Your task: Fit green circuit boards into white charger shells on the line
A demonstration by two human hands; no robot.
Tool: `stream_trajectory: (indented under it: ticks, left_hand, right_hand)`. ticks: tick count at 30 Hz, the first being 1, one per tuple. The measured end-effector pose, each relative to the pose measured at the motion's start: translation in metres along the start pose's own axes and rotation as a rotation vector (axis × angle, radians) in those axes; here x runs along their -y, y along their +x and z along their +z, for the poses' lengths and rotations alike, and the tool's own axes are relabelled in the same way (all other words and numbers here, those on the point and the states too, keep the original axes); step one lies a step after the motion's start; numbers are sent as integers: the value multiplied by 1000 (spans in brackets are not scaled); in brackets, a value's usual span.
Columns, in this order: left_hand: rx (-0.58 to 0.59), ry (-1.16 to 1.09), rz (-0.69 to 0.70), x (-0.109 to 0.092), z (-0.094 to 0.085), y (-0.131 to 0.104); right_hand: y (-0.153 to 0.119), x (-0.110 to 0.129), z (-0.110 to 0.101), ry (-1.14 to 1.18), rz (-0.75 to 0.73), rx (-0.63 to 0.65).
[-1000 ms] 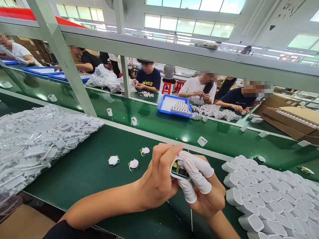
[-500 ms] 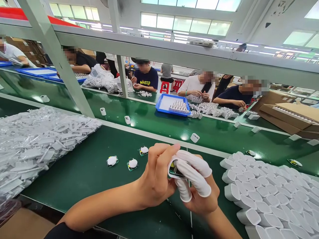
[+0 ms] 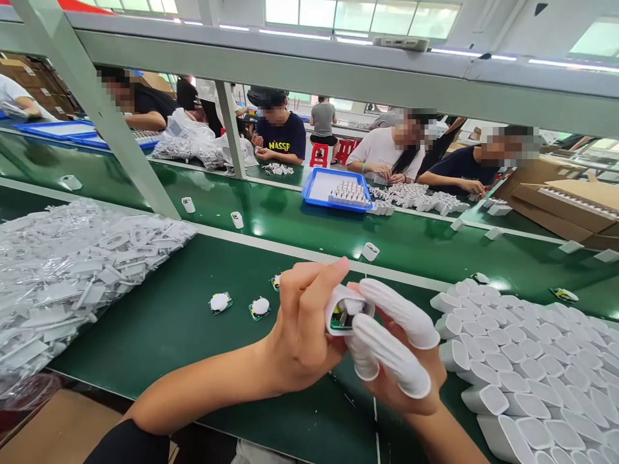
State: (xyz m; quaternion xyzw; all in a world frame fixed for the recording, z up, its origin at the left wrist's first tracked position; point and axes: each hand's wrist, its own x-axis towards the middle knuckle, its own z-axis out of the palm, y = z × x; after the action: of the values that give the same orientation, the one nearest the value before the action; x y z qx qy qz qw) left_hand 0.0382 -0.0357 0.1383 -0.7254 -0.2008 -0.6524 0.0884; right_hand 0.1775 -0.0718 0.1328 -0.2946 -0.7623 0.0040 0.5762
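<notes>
My left hand (image 3: 304, 322) is closed around a white plastic housing (image 3: 333, 332), its open end turned toward me. Inside the housing sits a green circuit board (image 3: 344, 316) with yellow and metal parts and a white blob. White finger cots cover several fingers of my right hand (image 3: 401, 348), whose fingertips rest against the right side of the housing's opening. To the left on the green table lie two loose circuit boards, one circuit board (image 3: 220, 302) and another board (image 3: 260, 307). A third board (image 3: 276, 282) is partly hidden behind my left hand.
Many empty white housings (image 3: 522, 361) stand packed together at right. A clear bag of white plastic parts (image 3: 97, 258) fills the left. Beyond runs a green conveyor (image 3: 300, 235) carrying spaced housings, with co-workers, a blue tray (image 3: 314, 201) and a metal frame (image 3: 290, 58) behind.
My right fingers have drawn back a little to the right from the housing's opening, so more of the board and its white blob shows. The head view has tilted slightly downward.
</notes>
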Motion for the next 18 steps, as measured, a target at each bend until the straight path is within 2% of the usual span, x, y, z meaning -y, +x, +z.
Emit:
stream_trajectory:
  ticks: [2, 4, 6, 7, 8, 11, 14, 16, 18]
  left_hand:
    - [37, 6, -25, 1, 1, -2]
    - [77, 2, -46, 3, 3, -5]
    - [159, 9, -66, 7, 6, -5]
    - [225, 27, -82, 10, 7, -5]
    - [304, 55, -102, 15, 9, -4]
    - [579, 162, -185, 33, 10, 4]
    - [807, 196, -302, 53, 6, 17]
    - [866, 227, -364, 63, 2, 25]
    - [850, 267, -376, 67, -2, 31]
  right_hand:
    - [-3, -4, 1, 50, 55, 16]
    - [-4, -8, 3, -41, -5, -26]
    - [0, -15, 3, -115, -44, -91]
    - [2, -22, 3, -126, -6, -108]
    - [5, -31, 2, -138, 87, -98]
    - [11, -75, -6, -285, 534, 26]
    - [8, -132, -22, -488, 780, 77]
    - [3, -165, -32, -622, 903, 98]
    - [-3, -187, -36, -742, 994, 133]
